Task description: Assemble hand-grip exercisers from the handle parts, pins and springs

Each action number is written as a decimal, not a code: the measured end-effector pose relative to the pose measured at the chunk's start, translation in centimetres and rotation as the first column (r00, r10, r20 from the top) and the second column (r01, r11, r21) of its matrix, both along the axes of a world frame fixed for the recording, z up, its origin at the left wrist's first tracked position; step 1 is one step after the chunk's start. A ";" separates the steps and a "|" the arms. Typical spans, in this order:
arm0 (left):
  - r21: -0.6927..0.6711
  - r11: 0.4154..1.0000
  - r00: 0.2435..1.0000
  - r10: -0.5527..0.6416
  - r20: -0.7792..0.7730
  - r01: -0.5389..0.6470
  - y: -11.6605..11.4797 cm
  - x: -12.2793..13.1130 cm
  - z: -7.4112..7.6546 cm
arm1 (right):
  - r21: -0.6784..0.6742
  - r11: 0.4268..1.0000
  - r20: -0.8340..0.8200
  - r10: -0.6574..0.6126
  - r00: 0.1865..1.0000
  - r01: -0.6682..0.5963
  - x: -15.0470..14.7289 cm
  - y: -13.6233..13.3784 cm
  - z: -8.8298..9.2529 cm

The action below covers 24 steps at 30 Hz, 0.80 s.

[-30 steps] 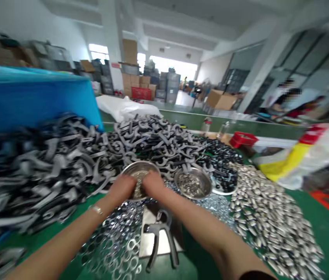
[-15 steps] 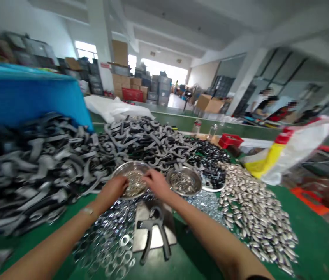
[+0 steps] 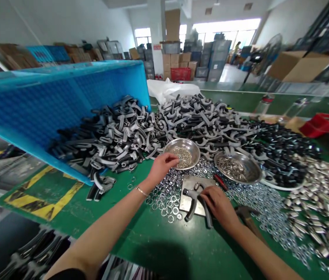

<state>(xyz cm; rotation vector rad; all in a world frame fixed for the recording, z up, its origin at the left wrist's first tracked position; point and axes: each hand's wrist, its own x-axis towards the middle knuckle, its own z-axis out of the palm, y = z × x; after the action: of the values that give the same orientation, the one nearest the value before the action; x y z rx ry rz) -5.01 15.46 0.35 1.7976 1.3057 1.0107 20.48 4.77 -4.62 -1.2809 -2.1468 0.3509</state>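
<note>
My left hand [image 3: 163, 168] is over the near left edge of a round metal bowl [image 3: 194, 146] of tiny brass-coloured pieces. Its thumb and fingers are pinched together; anything between them is too small to make out. My right hand [image 3: 219, 205] has its bent fingers closed at the upper right of a grey-and-black two-handled part [image 3: 192, 197]. Whatever those fingertips pinch is hidden. This part lies on a square metal plate [image 3: 186, 180], its two handles pointing towards me. A second metal bowl [image 3: 252, 169], with small silver pins, stands right of the first.
A blue crate [image 3: 73, 87] lies tipped at left, spilling grey-and-black handles [image 3: 126, 136]. Metal rings [image 3: 164, 202] surround the plate's left side. A hammer [image 3: 252, 221], red-handled tool [image 3: 220, 181], and silver pieces [image 3: 319, 202] lie right. A red bin [image 3: 324, 123] stands behind.
My right hand has left the bowl area and come down to the two-handled part on the plate. My left hand remains at the left bowl. The view has swung left, showing more crate.
</note>
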 end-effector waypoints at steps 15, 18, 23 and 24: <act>-0.151 0.962 0.969 -0.205 0.142 0.225 -7.5 4.3 -1.7 | 0.164 0.965 0.437 0.113 0.892 -0.203 1.0 -1.0 -0.2; 0.075 0.960 0.939 -0.245 -0.241 0.270 -7.2 5.5 -2.5 | 0.158 0.952 0.515 0.147 0.844 -0.262 1.7 -1.9 -0.2; 0.212 0.917 0.801 -0.163 -0.576 0.339 -7.3 6.4 -3.9 | 0.098 0.967 0.489 0.158 0.858 -0.234 2.1 -2.6 -0.2; 0.221 0.912 0.785 -0.153 -0.600 0.347 -7.3 6.4 -4.0 | 0.087 0.973 0.457 0.153 0.876 -0.215 2.2 -2.7 -0.2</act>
<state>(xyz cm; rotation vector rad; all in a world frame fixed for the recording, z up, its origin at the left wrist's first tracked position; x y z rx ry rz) 1.42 8.13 -3.70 2.5965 1.2188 0.5599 22.64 2.12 -4.86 -1.1640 -2.6415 -0.0261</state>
